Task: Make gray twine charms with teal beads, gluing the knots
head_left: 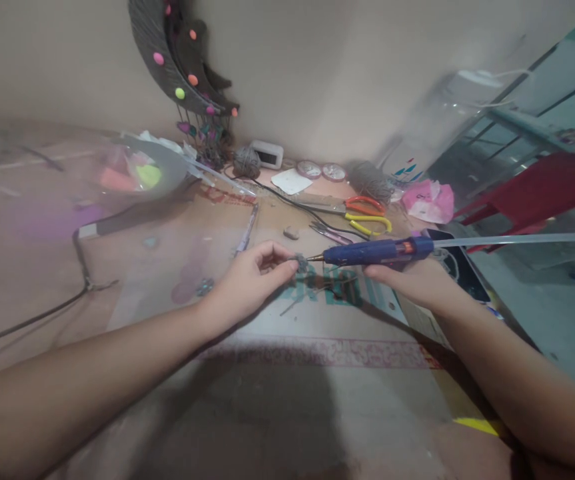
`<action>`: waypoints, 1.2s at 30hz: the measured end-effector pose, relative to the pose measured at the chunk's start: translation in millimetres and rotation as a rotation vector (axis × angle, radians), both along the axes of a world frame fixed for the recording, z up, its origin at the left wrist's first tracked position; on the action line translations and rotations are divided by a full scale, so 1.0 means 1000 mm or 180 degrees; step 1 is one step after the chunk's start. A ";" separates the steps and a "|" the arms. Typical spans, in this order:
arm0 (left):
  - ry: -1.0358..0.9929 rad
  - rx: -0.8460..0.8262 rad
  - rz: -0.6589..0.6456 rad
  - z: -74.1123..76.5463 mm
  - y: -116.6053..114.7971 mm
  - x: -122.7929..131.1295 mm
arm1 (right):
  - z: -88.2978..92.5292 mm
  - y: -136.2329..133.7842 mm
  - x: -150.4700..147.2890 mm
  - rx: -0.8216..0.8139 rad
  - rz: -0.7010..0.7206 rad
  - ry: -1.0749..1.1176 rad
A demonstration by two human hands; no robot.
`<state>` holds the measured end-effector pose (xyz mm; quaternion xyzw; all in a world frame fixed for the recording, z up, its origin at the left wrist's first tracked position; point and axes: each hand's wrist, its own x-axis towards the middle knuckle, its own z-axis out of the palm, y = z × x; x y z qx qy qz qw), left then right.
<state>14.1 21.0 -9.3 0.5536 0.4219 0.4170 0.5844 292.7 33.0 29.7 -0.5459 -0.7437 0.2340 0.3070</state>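
In my right hand (412, 277) is a blue hot glue gun (367, 253), with a long clear glue stick (512, 239) sticking out of its back toward the right. My left hand (262, 273) pinches a small grey-green piece (301, 263), too blurred to name. The gun's metal nozzle points left and meets or nearly meets that piece; I cannot tell whether they touch. Below the hands lies a printed sheet (277, 327) with green characters. A small dark bead-like cluster (204, 287) rests left of my left wrist.
Orange-handled scissors (364, 205), yellow-handled pliers (370, 222) and a pen (247, 230) lie behind my hands. Grey yarn balls (246, 162) sit along the wall. A bowl (162, 173) stands at left, a phone (462, 267) at right. A decorated crescent (167, 67) hangs at the back.
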 end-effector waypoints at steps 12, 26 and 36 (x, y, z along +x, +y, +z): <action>0.0204 0.0054 -0.0116 -0.006 -0.001 0.002 | 0.035 -0.010 -0.011 -0.0456 0.0626 0.2371; 0.0566 0.0258 -0.0226 -0.008 -0.003 0.004 | 0.021 0.156 -0.035 -0.0070 -0.0610 -0.0524; 0.0490 0.0228 -0.0180 -0.009 -0.001 0.004 | -0.015 0.195 -0.036 -0.0234 -0.0475 -0.0772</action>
